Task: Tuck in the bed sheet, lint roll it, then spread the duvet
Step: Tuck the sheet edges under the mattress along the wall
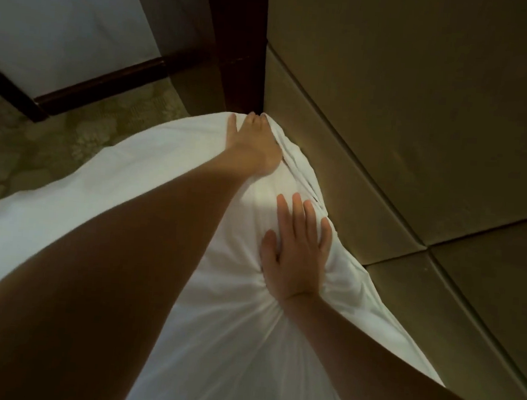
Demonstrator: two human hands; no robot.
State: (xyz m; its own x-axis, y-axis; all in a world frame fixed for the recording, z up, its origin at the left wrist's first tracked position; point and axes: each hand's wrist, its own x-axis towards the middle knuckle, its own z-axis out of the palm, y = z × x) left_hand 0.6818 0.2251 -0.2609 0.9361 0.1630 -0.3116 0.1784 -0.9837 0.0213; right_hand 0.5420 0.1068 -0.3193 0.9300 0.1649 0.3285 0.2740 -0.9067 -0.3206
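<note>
The left hand (255, 142) is reaching into the far corner, its grip curling round a bunched fold of the white bed sheet (169, 176) and, by the look of it, working the slack down into the gap beside the padded headboard (388, 115) and the dark wooden post (239, 56). The right hand (296, 249) is lying flat just behind it, fingers spread, pressing the cloth so it is not sliding back, with creases fanning out from under the wrist. No label, brand or writing is showing anywhere, and the patterned carpet (72, 128) is peeking past the sheet's edge.
</note>
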